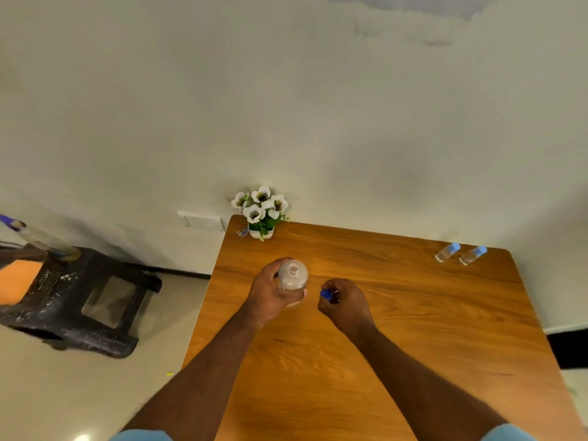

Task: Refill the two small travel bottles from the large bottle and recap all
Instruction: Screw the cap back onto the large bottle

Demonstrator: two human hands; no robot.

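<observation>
Large bottle (292, 276) stands upright on the counter (413, 313), toward the far-left part, neck open, no cap on it. Left hand (270, 291) wraps the body of the large bottle, grip clamped round it, thumb on the near side. Right hand (345, 302) sits just beside it to the right, fingers curled, grip pinching a blue cap (327, 294), which by its place is probably the large bottle's own. The cap is apart from the neck. Two small travel bottles (461, 253) stand side by side near the far-right corner of the counter, well apart from both hands, each with a light blue cap on; both look clear, and the fill level is too small to tell. A flower pot (261, 232) sits at the far-left corner against the wall. Off the counter to the left, a dark stool (79, 300) on the floor. Progress judgement: ambiguous, either early (large bottle just uncapped, small ones not yet opened or filled) or late (small ones refilled and capped, large cap about to go on). If early, all the pouring and recapping is left; if late, only the large cap.
</observation>
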